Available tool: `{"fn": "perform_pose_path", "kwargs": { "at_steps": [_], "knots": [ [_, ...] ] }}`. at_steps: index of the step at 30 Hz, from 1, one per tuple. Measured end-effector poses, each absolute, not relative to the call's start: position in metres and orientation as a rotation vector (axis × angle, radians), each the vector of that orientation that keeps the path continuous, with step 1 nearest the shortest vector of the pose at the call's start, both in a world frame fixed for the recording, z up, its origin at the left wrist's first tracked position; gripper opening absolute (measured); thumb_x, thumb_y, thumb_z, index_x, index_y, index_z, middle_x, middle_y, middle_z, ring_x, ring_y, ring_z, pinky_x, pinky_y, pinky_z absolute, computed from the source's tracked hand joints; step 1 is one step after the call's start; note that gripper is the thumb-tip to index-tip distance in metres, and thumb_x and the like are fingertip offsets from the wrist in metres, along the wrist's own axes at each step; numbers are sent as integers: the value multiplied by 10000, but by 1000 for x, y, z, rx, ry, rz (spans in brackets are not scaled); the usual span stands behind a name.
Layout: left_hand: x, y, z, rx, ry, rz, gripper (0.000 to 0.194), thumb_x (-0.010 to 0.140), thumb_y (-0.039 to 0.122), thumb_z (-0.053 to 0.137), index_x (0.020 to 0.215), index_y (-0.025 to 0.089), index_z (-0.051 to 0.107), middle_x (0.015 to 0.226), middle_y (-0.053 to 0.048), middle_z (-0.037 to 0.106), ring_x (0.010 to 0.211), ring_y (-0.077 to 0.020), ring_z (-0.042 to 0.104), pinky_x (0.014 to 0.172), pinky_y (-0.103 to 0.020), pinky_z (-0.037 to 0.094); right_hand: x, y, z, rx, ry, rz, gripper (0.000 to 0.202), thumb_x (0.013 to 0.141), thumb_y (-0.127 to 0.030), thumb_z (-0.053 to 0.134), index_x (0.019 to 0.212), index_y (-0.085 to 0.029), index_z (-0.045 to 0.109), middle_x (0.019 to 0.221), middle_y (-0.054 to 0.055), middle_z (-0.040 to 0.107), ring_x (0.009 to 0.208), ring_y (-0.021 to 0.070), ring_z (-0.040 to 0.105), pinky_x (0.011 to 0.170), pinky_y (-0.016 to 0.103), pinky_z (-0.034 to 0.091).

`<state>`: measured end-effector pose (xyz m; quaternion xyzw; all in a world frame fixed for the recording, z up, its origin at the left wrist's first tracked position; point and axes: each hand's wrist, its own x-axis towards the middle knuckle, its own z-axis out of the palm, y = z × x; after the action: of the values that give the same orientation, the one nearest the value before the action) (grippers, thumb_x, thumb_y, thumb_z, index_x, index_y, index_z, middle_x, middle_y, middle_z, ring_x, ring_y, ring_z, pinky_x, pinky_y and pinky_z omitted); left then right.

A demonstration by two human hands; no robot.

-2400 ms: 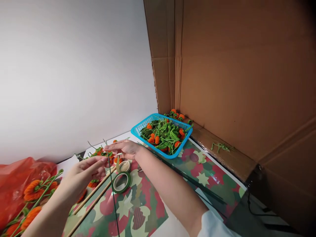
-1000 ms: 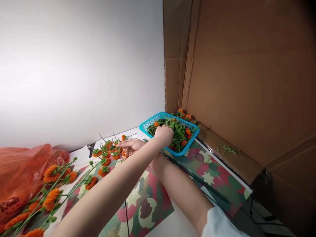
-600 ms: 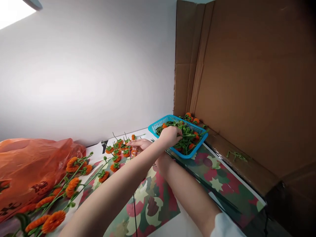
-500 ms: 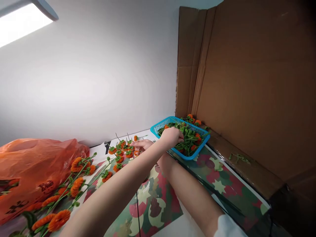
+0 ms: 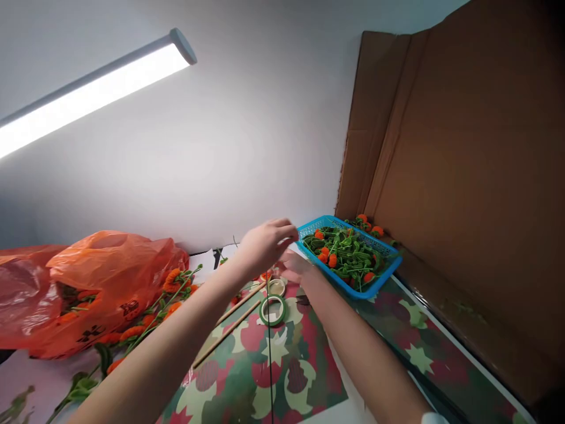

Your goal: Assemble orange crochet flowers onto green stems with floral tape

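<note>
My left hand (image 5: 270, 242) is raised above the table, its fingertips pinched together beside the near left corner of the blue basket (image 5: 375, 290). What it pinches, if anything, is too small to make out. Just below and to the right, my right hand (image 5: 295, 266) has its fingers curled and slightly blurred; their grip is partly hidden. An orange chenille flower (image 5: 266, 275) shows beside the right fingertips, and I cannot tell whether it is held. Under the hands lie a roll of green tape (image 5: 263, 312) and a paler tape roll (image 5: 283, 287).
Two thin wooden sticks (image 5: 227, 334) lie left of the tape. Green leafy stems and orange flowers (image 5: 348, 253) fill the basket. An orange plastic bag (image 5: 119, 265) and long-stemmed flowers stand at left. A cardboard wall (image 5: 463, 147) rises at right; a lamp (image 5: 106, 82) hangs upper left.
My left hand has drawn back left from over the basket to above my right hand. The view has shifted, bringing the tape rolls and sticks into sight; the arm hides most of the flowers behind.
</note>
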<state>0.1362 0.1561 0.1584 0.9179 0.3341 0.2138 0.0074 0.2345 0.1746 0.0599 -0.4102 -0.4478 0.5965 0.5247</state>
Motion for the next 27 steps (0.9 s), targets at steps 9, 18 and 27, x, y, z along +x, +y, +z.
{"fn": "perform_pose_path", "kwargs": {
  "at_steps": [9,18,27],
  "knots": [
    [28,162,132,2827,1222,679,176,830,338,564,788,304,732,877,-6,674,787,-150,588,632,-236,429,238,182,55,-723,-978,1934,277,536,-278,848,704,-134,681,650,-2,628,618,83,557,610,226,468],
    [38,155,113,2695,1213,1062,153,836,288,581,855,287,732,850,-11,678,748,-134,591,619,-235,432,229,176,58,-711,-1066,1969,277,576,-281,837,746,-120,688,755,53,709,723,129,665,699,244,504],
    [38,160,105,2687,1225,1164,161,844,286,574,825,265,733,850,-29,683,773,-145,586,646,-242,431,227,175,60,-703,-1035,1992,287,577,-277,837,754,-114,679,719,42,708,641,117,665,601,209,502]
  ]
}}
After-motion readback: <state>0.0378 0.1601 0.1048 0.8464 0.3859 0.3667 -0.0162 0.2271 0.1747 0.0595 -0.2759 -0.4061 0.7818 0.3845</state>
